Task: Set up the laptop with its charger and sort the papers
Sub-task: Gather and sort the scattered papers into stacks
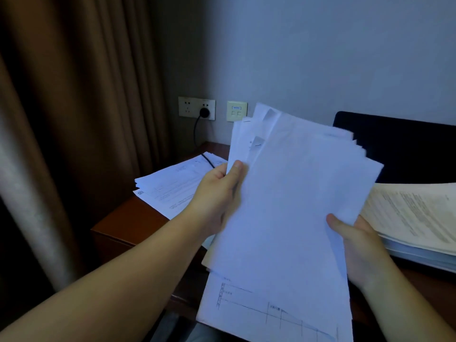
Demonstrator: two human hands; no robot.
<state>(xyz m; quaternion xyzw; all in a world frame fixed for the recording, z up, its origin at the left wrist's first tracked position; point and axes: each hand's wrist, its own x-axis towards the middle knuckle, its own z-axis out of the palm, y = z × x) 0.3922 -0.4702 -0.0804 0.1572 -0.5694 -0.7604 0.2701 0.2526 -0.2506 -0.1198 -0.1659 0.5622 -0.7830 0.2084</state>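
A thick sheaf of white papers (291,201) is held up above the desk, blank backs toward me, with stapled corners showing at its top. My left hand (217,193) grips its left edge, thumb on the front. My right hand (357,245) holds its lower right edge, thumb on top. A printed sheet with a ruled table (261,309) hangs below the sheaf. The open laptop (399,149) stands dark behind the papers at the right. A black charger plug (204,112) sits in the wall socket, and its cable (208,161) runs down over the desk papers.
A spread pile of printed sheets (172,183) lies on the brown wooden desk (128,218) at the left. A thick yellowish stack of documents (414,218) lies at the right. Brown curtains (74,119) hang at the left, and a network wall plate (237,111) is beside the socket.
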